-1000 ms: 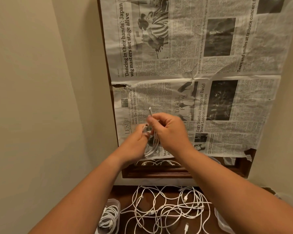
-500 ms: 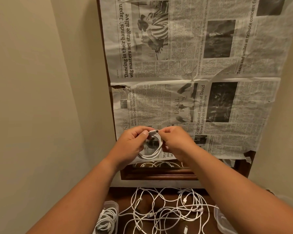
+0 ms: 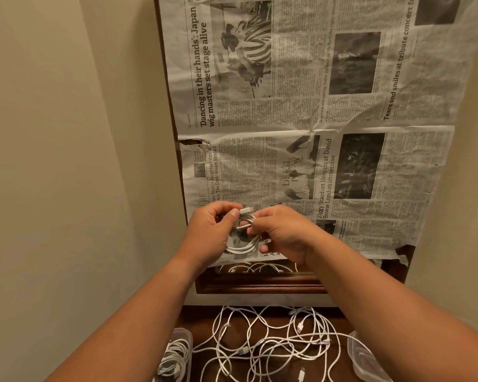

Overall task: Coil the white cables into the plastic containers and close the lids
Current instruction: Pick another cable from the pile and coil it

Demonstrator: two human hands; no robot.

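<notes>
Both hands, left hand (image 3: 213,232) and right hand (image 3: 283,235), pinch the coiled cable (image 3: 243,245) tight; loose cables (image 3: 271,346) sprawl below the grip.

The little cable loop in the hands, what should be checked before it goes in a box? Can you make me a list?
1. Coil held firmly: ok. The left hand and right hand both pinch the coiled cable.
2. Loose end tucked: not ok. A connector end sticks out at the top by the left thumb.
3. Open box within reach: cannot tell. The container on the right is cut off by the arm and the picture's edge.
4. Left container free: not ok. It already holds a coiled cable.
5. Path down clear: not ok. Tangled loose cables lie on the dark wooden surface between the containers.
</notes>
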